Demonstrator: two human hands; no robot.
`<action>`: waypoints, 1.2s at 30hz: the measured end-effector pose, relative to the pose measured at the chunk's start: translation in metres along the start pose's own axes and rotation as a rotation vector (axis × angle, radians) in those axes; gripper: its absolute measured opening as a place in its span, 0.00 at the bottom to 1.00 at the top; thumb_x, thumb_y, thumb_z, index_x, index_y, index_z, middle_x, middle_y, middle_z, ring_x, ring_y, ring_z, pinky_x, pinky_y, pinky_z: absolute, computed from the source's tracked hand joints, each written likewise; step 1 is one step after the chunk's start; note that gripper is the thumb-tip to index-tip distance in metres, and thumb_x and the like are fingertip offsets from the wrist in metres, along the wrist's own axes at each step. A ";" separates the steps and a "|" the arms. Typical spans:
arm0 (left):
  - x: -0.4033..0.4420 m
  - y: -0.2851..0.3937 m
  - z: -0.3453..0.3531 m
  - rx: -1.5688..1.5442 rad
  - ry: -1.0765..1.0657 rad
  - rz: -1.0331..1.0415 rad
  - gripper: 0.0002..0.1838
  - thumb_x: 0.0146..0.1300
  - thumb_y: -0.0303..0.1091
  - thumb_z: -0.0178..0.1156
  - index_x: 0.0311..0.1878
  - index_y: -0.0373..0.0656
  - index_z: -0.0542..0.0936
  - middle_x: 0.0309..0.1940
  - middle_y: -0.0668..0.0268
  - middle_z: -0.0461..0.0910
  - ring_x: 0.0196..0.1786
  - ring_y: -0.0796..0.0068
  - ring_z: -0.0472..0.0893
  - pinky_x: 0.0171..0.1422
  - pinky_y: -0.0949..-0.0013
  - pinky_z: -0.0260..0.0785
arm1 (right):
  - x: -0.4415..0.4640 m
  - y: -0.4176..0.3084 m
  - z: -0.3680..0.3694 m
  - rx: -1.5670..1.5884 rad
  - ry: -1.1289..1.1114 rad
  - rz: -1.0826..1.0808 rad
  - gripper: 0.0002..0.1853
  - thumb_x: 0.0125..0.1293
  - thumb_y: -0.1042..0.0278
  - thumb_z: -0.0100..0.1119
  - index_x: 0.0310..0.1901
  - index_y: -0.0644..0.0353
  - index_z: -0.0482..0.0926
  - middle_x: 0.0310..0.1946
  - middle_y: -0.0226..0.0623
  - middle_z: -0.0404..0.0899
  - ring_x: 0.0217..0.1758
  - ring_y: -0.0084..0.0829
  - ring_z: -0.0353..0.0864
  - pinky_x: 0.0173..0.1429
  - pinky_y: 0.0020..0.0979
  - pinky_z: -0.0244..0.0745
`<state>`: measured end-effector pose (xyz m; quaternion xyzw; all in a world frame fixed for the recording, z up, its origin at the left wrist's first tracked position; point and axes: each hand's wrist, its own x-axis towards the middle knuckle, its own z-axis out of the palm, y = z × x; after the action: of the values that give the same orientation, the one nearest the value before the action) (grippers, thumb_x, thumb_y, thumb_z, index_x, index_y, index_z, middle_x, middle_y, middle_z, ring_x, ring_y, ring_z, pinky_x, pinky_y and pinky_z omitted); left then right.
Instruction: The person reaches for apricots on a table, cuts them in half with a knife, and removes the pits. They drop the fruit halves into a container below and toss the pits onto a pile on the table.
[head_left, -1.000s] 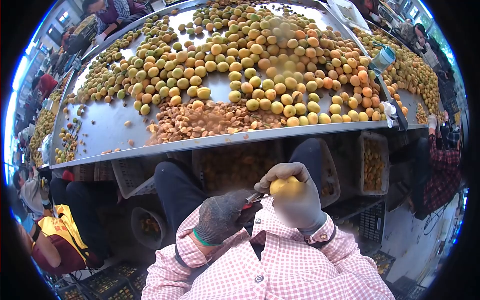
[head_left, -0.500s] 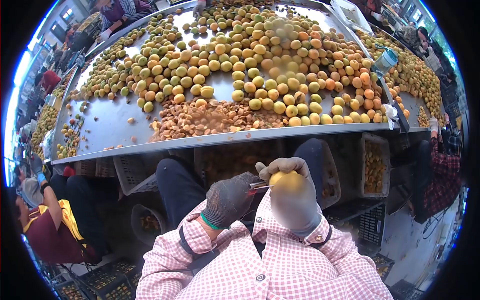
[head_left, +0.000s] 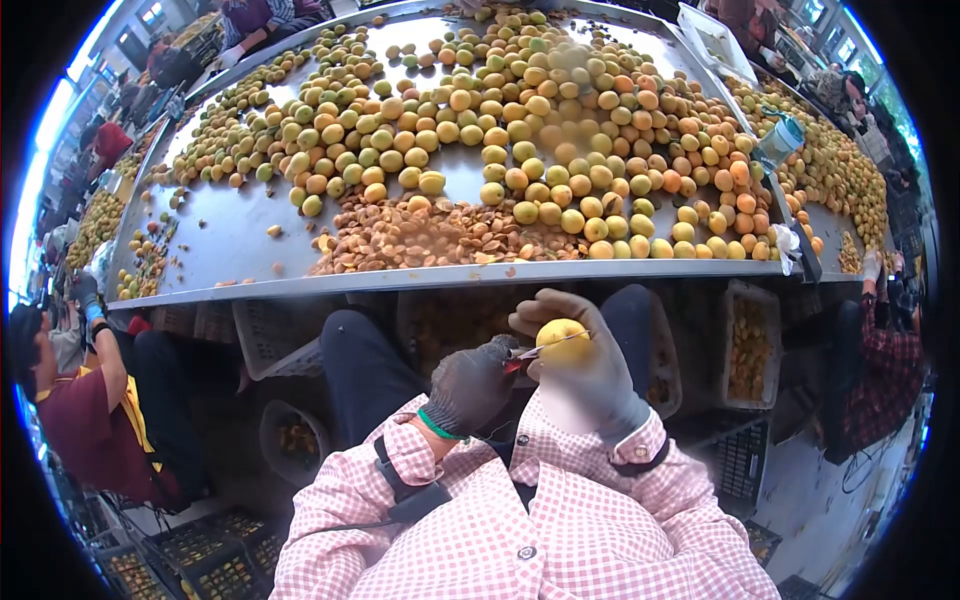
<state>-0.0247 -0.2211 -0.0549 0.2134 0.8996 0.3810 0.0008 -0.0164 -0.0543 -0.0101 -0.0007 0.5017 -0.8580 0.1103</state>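
My left hand (head_left: 470,388), in a dark knit glove with a green cuff, is closed around a small knife (head_left: 526,355) with a red handle. Its thin blade lies against a yellow apricot (head_left: 563,338). That fruit sits in my right hand (head_left: 604,372), which wears a greyish glove; its fingers extend up around the fruit, and a smudge on the lens blurs the palm. Both hands are above my lap, below the table's front edge. Past that edge lies a heap of apricot pits (head_left: 430,238), with whole apricots (head_left: 560,180) spread behind it.
The metal table (head_left: 235,235) has a raised front rim. Beneath it stand white crates (head_left: 270,335), one holding fruit pieces (head_left: 748,345), and a bucket (head_left: 293,440). A co-worker (head_left: 95,420) sits at left; another in a plaid shirt (head_left: 885,350) is at right.
My right hand's fingers have loosened and spread, showing more of the apricot. The knife blade now lies across the fruit's front. The view has shifted slightly.
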 end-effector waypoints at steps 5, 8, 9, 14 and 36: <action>-0.005 -0.003 0.008 -0.109 -0.134 0.005 0.15 0.60 0.47 0.61 0.46 0.50 0.78 0.28 0.54 0.81 0.31 0.49 0.81 0.32 0.53 0.73 | -0.002 0.005 -0.007 -0.074 -0.078 -0.029 0.23 0.53 0.83 0.65 0.51 0.61 0.73 0.46 0.40 0.80 0.56 0.36 0.78 0.69 0.38 0.65; -0.006 0.003 0.004 -0.185 -0.166 -0.095 0.16 0.61 0.46 0.62 0.47 0.48 0.77 0.30 0.53 0.82 0.33 0.50 0.82 0.34 0.56 0.73 | 0.011 0.014 -0.013 0.428 -0.186 -0.173 0.21 0.61 0.75 0.59 0.56 0.62 0.70 0.48 0.44 0.79 0.54 0.40 0.79 0.72 0.43 0.60; -0.007 0.002 0.002 -0.228 -0.196 -0.188 0.16 0.61 0.44 0.63 0.47 0.47 0.77 0.32 0.53 0.82 0.34 0.52 0.82 0.37 0.59 0.74 | 0.012 0.011 -0.016 0.427 -0.187 -0.181 0.21 0.61 0.75 0.59 0.56 0.62 0.70 0.48 0.44 0.79 0.54 0.40 0.79 0.72 0.43 0.60; -0.025 -0.022 0.009 -0.743 -0.069 -0.160 0.20 0.58 0.36 0.68 0.52 0.43 0.75 0.40 0.64 0.81 0.38 0.70 0.80 0.45 0.69 0.72 | 0.005 -0.012 -0.030 0.498 -0.032 -0.085 0.35 0.62 0.74 0.60 0.69 0.62 0.56 0.57 0.44 0.72 0.61 0.39 0.74 0.69 0.41 0.66; -0.010 0.028 -0.026 -0.191 -0.041 0.074 0.21 0.57 0.30 0.66 0.55 0.44 0.74 0.38 0.57 0.83 0.37 0.57 0.84 0.40 0.65 0.76 | -0.019 0.000 -0.004 0.072 0.098 -0.082 0.30 0.52 0.81 0.69 0.55 0.59 0.66 0.50 0.38 0.72 0.56 0.29 0.75 0.60 0.29 0.74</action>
<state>-0.0096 -0.2254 -0.0187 0.2530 0.8506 0.4603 0.0256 0.0015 -0.0477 -0.0100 0.0248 0.4750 -0.8782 0.0502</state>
